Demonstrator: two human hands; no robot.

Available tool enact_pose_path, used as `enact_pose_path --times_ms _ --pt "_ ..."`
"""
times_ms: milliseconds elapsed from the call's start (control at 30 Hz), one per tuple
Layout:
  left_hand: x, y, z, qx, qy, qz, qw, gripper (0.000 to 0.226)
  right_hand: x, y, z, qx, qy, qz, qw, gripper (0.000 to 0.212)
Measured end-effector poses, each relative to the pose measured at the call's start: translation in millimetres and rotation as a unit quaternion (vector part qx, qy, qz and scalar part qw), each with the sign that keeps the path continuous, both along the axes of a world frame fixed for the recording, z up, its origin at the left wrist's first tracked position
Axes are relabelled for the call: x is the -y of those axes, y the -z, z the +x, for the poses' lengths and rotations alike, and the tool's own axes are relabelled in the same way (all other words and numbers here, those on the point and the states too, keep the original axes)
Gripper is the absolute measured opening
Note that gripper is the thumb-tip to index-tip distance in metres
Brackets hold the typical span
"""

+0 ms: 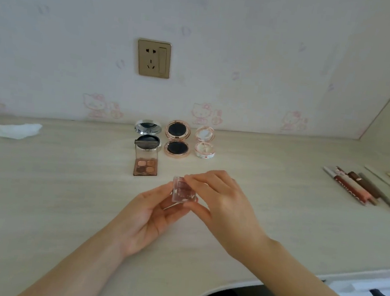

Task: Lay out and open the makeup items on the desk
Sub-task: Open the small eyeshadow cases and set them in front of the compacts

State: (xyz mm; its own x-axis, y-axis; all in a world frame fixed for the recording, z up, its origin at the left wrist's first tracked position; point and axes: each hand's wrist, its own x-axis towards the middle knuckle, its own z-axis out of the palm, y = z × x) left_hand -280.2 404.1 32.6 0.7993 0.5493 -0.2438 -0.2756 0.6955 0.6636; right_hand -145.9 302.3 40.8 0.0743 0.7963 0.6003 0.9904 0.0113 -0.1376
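Both hands hold a small clear square case (182, 190) with reddish-pink powder inside, just above the middle of the desk (63, 181). My left hand (149, 220) cups it from below, palm up. My right hand (222, 199) pinches its top edge with the fingertips. Behind it lie four opened items: a brown four-pan eyeshadow palette (145, 165), a silver round compact (147, 135), a rose-gold round compact (178, 139) and a small white-pink compact (204, 142).
A row of lip tubes, pencils and brushes (369, 188) lies at the desk's right. A crumpled white tissue (17, 130) sits at the far left. A wall socket (153, 58) is on the wall above. The desk's curved front edge runs at lower right.
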Motion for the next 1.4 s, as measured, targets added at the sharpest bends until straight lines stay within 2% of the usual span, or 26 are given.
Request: enact_pose_path --times_ms 300,400,567,767,833,933,1000,1200,1400 --pt "-3 4 -1 -0.016 -0.003 0.012 1.0 0.027 -2 -3 3 -0.044 -0.023 -0.05 0.998 0.047" --pt "-2 4 -2 -0.015 -0.003 0.012 1.0 0.026 0 -8 4 -0.069 -0.032 -0.066 0.995 0.041" --pt "-3 3 -2 -0.002 -0.003 -0.003 1.0 0.028 3 -27 6 -0.199 -0.049 -0.102 0.974 0.03" --pt "1 0 -1 0.001 0.013 -0.018 1.0 0.03 -8 -36 15 -0.362 -0.06 -0.123 0.922 0.022" --pt "0 -1 -1 0.006 0.01 -0.028 1.0 0.032 -12 -36 15 -0.443 -0.069 -0.103 0.888 0.021" --pt "-1 -2 -2 0.012 0.002 -0.041 0.999 0.037 -18 -34 16 -0.566 -0.074 -0.089 0.816 0.023" --pt "-1 -2 -2 0.01 -0.002 -0.046 0.999 0.037 -20 -31 16 -0.616 -0.074 -0.085 0.78 0.024" --pt "-3 0 -1 -0.006 -0.004 -0.075 0.997 0.03 -24 -30 12 -0.635 -0.071 -0.088 0.764 0.022" --pt "-4 1 -1 -0.003 -0.006 -0.061 0.998 0.032 -32 -30 11 -0.626 -0.07 -0.072 0.773 0.019"
